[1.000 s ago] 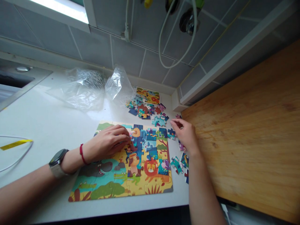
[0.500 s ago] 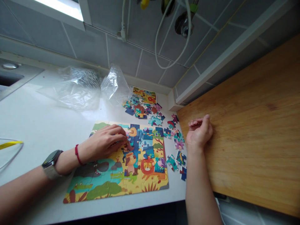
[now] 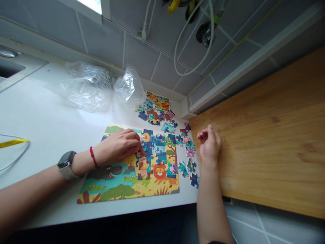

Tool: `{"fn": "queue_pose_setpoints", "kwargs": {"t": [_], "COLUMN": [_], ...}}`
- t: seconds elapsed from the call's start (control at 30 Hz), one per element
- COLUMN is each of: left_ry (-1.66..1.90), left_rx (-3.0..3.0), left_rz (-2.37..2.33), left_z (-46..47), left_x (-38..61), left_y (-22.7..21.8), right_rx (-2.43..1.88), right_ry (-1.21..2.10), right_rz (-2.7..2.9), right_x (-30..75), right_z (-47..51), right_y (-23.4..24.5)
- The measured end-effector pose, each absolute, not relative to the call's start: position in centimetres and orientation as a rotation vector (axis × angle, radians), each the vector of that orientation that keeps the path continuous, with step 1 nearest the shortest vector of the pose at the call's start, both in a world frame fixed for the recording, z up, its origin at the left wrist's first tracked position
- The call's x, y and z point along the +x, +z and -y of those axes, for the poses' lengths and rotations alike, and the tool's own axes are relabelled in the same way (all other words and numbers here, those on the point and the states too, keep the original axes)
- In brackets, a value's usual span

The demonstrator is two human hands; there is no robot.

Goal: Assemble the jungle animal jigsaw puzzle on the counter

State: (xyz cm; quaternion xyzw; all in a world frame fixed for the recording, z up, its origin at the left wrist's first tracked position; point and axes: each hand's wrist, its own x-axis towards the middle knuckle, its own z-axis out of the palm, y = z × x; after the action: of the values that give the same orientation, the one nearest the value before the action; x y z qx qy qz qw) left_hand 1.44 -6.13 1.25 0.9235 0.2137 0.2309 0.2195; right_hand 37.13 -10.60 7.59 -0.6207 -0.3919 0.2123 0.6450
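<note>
A colourful animal jigsaw puzzle (image 3: 132, 183) lies partly assembled on the white counter (image 3: 45, 122). My left hand (image 3: 119, 147) rests on its upper middle, fingers bent and pressed down on the pieces there; a watch and a red band are on that wrist. My right hand (image 3: 209, 144) hovers over the left edge of the wooden board (image 3: 266, 135), fingers loosely curled, nothing visible in them. Loose puzzle pieces (image 3: 189, 154) lie between the puzzle and my right hand. A further heap of pieces (image 3: 156, 117) sits behind the puzzle.
Crumpled clear plastic bags (image 3: 91, 89) lie at the back of the counter. A small picture card (image 3: 158, 100) leans by the tiled wall. A white cable with a yellow tag (image 3: 11, 144) lies at the left. Hoses hang on the wall above.
My right hand lifted off the loose pieces and moved right onto the wooden board's edge, fingers curling. My left hand stayed on the puzzle. The camera shifted slightly.
</note>
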Motion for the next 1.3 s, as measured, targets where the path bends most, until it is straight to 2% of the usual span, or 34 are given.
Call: {"fn": "queue_pose_setpoints", "kwargs": {"t": [0.17,0.33,0.47,0.9,1.17,1.3], "left_ry": [0.614,0.658,0.672,0.756,0.679,0.679], "left_rx": [2.564,2.564,2.579,2.636,2.663,2.681], "left_rz": [-0.591,-0.578,-0.562,-0.533,-0.563,-0.584], "left_z": [6.4,6.2,5.8,6.3,6.6,6.7], "left_x": [1.5,1.5,1.5,1.9,2.1,2.2], "left_y": [1.5,1.0,0.4,0.1,-0.2,-0.3], "right_rx": [-2.047,-2.356,-2.369,-2.275,-2.102,-1.905], "right_ry": [0.706,0.615,0.772,0.640,0.776,0.945], "right_rz": [1.560,1.886,1.838,1.631,1.476,1.378], "right_x": [37.8,40.7,41.5,39.9,37.9,33.3], "right_z": [17.8,21.9,21.4,19.5,18.4,15.3], "right_y": [8.7,8.0,7.2,7.0,10.4,9.1]}}
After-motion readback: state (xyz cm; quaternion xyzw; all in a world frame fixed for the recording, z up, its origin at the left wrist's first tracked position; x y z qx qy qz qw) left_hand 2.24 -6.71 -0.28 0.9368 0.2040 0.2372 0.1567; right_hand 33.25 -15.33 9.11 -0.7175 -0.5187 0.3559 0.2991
